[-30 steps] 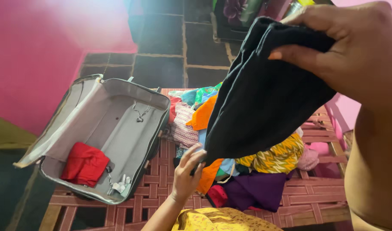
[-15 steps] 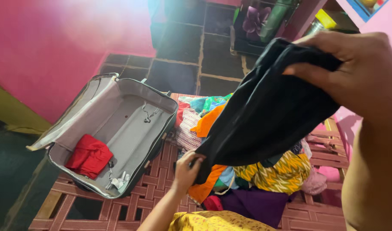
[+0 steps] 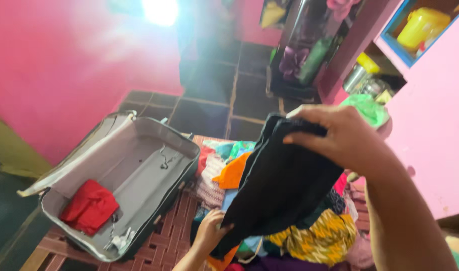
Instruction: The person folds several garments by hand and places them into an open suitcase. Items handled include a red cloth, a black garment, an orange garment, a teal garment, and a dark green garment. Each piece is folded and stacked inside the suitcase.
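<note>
The right hand (image 3: 347, 143) pinches the top edge of a black garment (image 3: 282, 188) between thumb and fingers, lifted high so the cloth hangs down and opens out; the left hand (image 3: 209, 233) grips its lower corner at about 7 o'clock from the right, fingers curled on the fabric, which keeps the piece taut on a slant. The garment hangs in the air above a heap of bright clothes (image 3: 309, 236); orange, yellow-patterned and striped pieces lie loose there. At 9 o'clock from the heap an open grey suitcase (image 3: 139, 170) lies lid back, so its lining is free for loading; a folded red cloth (image 3: 89, 207) sits in its near corner. Both rest on a red woven cot (image 3: 171, 226). Much of the heap is hidden behind the black cloth; the cot's near edge is cut off; the shelf items at 1 o'clock are blurred.
</note>
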